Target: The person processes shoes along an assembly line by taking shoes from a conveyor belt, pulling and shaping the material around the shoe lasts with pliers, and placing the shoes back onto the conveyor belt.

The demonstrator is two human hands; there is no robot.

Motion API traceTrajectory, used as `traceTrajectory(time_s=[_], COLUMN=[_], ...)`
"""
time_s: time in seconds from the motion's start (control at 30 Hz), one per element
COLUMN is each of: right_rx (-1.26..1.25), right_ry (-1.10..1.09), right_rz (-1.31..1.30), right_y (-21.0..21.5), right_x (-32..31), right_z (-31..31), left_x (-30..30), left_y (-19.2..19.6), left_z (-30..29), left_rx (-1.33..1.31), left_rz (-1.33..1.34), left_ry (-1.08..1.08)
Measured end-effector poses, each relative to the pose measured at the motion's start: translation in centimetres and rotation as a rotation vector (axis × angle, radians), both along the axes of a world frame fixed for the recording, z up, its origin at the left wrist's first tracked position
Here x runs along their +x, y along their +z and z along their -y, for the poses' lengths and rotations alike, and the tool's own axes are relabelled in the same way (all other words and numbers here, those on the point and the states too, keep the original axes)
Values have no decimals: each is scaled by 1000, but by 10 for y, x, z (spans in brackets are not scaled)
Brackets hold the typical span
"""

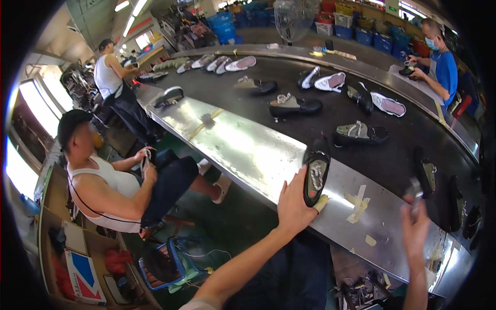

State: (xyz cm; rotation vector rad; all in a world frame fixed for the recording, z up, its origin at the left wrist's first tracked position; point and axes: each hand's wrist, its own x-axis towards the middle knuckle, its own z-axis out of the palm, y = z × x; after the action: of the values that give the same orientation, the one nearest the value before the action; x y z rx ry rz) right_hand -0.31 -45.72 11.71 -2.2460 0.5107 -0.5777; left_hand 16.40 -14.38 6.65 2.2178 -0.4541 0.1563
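Left hand [294, 204] is out over the shiny steel surface [243, 144], palm and fingers wrapped on the near end of a black shoe with a grey patterned sole [316, 175], which is tipped sole-up on that steel strip, just at the edge of the dark conveyor belt [330, 124]. Right hand [415, 227] is raised, fingers closed round a small silvery tool [413, 187], blurred, so its kind is hard to tell. More black shoes [359, 133] and white shoes [330, 81] sit spread along the belt. Yellowish tape scraps [357, 204] stick to the steel just beside the held shoe. A seated person in a white vest [103, 191] works at left; another person in blue [442, 64] stands across the belt.
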Motion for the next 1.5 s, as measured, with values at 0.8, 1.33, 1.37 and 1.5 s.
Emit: traceTrajectory(time_s=[0.8,1.33,1.37,1.5], right_rx=[642,287,166,-75], right_ry=[514,214,226,289], right_rz=[-416,-289,-212,-134], right_y=[-47,-109,-112,-118], right_x=[-213,-116,-115,-114], right_z=[-286,-241,-240,-243], left_x=[-278,-216,-215,-213], left_y=[-67,-96,-89,-87], left_z=[-145,-103,-107,-109], left_rx=[-830,-492,-492,-361], left_rz=[-1423,-683,-726,-731], left_ry=[98,-199,-219,-179])
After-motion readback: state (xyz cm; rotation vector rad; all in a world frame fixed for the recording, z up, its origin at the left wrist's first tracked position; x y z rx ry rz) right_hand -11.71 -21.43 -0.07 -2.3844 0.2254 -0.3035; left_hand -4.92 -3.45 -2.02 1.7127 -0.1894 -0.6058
